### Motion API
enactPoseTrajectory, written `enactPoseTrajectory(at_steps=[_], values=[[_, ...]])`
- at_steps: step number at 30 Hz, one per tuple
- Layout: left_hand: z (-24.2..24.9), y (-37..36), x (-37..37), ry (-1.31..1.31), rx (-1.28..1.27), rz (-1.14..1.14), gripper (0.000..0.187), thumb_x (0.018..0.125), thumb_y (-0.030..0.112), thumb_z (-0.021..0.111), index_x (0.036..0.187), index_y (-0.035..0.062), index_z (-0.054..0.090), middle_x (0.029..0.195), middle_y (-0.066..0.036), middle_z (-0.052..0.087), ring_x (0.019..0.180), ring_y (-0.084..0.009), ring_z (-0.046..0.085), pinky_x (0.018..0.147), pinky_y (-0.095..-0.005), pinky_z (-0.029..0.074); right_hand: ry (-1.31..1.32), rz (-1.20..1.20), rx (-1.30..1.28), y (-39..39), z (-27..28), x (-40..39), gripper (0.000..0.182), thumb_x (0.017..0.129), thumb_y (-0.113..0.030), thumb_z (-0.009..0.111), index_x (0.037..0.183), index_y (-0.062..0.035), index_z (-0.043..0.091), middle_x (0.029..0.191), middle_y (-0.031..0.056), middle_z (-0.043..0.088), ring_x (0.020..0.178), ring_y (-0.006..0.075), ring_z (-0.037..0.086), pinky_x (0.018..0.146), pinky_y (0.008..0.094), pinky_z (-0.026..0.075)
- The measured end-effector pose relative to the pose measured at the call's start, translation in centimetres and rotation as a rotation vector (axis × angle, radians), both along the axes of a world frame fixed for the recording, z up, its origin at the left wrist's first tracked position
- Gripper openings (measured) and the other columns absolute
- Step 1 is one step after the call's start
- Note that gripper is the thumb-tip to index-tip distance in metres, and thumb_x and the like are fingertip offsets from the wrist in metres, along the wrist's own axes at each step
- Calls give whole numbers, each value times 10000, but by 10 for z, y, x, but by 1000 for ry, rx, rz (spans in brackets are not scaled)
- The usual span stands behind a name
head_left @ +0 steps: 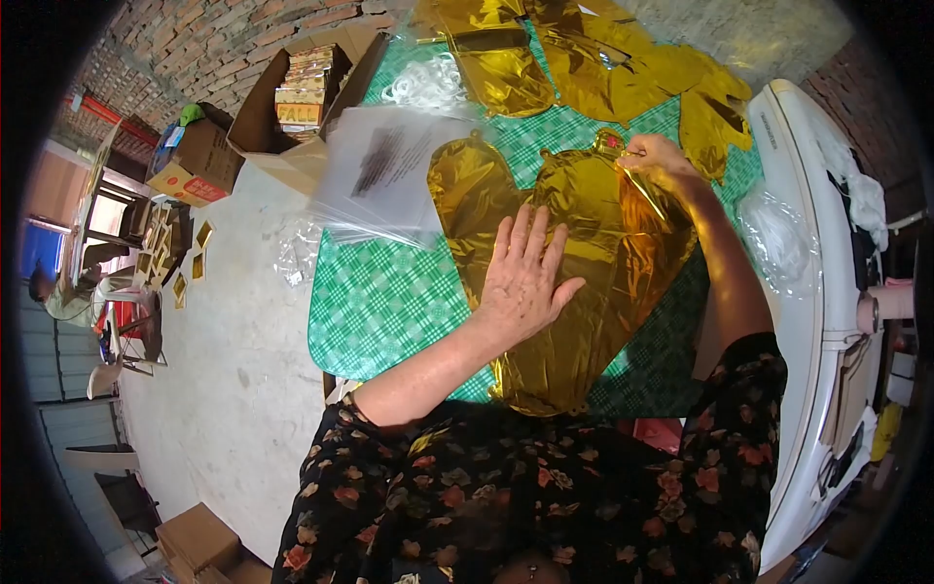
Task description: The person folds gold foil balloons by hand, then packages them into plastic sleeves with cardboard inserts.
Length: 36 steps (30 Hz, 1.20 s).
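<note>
A flat gold foil balloon [574, 311] lies across the green checked tablecloth [379, 302] in front of me. My left hand [525, 287] rests palm down on its middle, fingers spread. At the balloon's upper right edge, my right hand [662, 161] has its fingers pinched on the foil, which is folded and raised there. Beside those fingertips is a small gold tab with a red mark [611, 143]. More gold foil balloons [623, 68] are spread over the far end of the table.
Left of the balloon lie a stack of clear plastic bags [384, 175] and a bundle of white ribbon [428, 83]. An open carton [302, 97] holds printed packets. A white chest freezer [798, 243] borders the table's right. Far left, a person [73, 297] sits.
</note>
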State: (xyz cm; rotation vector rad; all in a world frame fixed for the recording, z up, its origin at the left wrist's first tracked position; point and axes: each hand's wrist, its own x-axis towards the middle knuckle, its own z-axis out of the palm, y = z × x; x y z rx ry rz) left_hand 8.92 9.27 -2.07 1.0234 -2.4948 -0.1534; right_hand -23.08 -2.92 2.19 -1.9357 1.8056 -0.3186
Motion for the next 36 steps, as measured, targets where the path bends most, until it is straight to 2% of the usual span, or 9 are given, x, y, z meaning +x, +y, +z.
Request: enactPoseTrajectory(at_steps=[6, 9, 12, 15, 18, 24, 28, 34, 36], values=[[-1, 0, 0, -9, -6, 10, 737, 979, 528, 577, 1466, -14, 468, 1510, -280, 402, 1460, -455, 308, 1217, -574, 231, -5, -87, 54, 2, 3, 9, 373, 857, -335, 773, 997, 0, 688, 947, 159, 669, 909, 307, 643, 790, 431, 491], [0, 0, -1, 3, -2, 8, 735, 976, 528, 581, 1464, -10, 473, 1511, -278, 403, 1463, -455, 305, 1217, -574, 231, -53, -65, -56, 8, -1, 10, 386, 861, -347, 750, 952, 19, 668, 821, 123, 634, 779, 221, 588, 716, 389, 466], [6, 0, 0, 23, -11, 21, 736, 970, 527, 589, 1464, -6, 475, 1516, -275, 403, 1465, -455, 304, 1215, -576, 233, -40, -72, 8, 5, -1, 9, 399, 865, -345, 749, 988, 27, 671, 875, 133, 655, 823, 232, 610, 752, 391, 477], [19, 0, 1, 54, -30, 22, 742, 963, 528, 597, 1462, -9, 477, 1514, -269, 412, 1468, -451, 306, 1215, -571, 236, -74, -79, -74, 4, -12, 4, 420, 869, -345, 751, 1020, 39, 673, 902, 160, 676, 841, 260, 637, 766, 404, 490], [31, -5, -4, 79, -53, -9, 753, 959, 528, 602, 1454, -26, 478, 1516, -265, 420, 1474, -439, 308, 1221, -549, 238, -26, -86, -1, -1, -10, 1, 439, 831, -360, 784, 1079, -8, 700, 1063, 200, 676, 1064, 330, 635, 911, 439, 484], [17, -39, -42, 4, -136, -51, 790, 995, 567, 515, 1473, -59, 451, 1564, -263, 383, 1501, -399, 290, 1242, -502, 215, 23, -60, 61, -9, -13, 1, 444, 834, -364, 791, 1076, -3, 702, 1065, 216, 697, 1017, 349, 664, 857, 439, 504], [-3, -58, -62, -80, -138, -28, 835, 1020, 621, 411, 1513, -54, 411, 1598, -253, 343, 1524, -382, 248, 1257, -492, 171, 49, -60, -64, -2, -18, 2, 435, 847, -352, 790, 1078, 5, 696, 1051, 228, 699, 999, 352, 671, 843, 438, 508], [-12, -57, -65, -79, -57, -11, 819, 1031, 615, 378, 1557, -13, 354, 1625, -241, 302, 1539, -377, 212, 1261, -510, 138, 37, -38, -74, -6, -25, -3, 453, 842, -364, 796, 1103, -9, 691, 1056, 227, 701, 1015, 372, 669, 863, 455, 514], [-13, -55, -64, -86, -44, -10, 812, 1032, 611, 375, 1562, -4, 349, 1626, -242, 301, 1539, -380, 210, 1260, -515, 134, 109, -34, -59, -10, -25, -3, 456, 838, -377, 794, 1103, -20, 697, 1059, 220, 704, 1025, 377, 669, 866, 464, 516]])
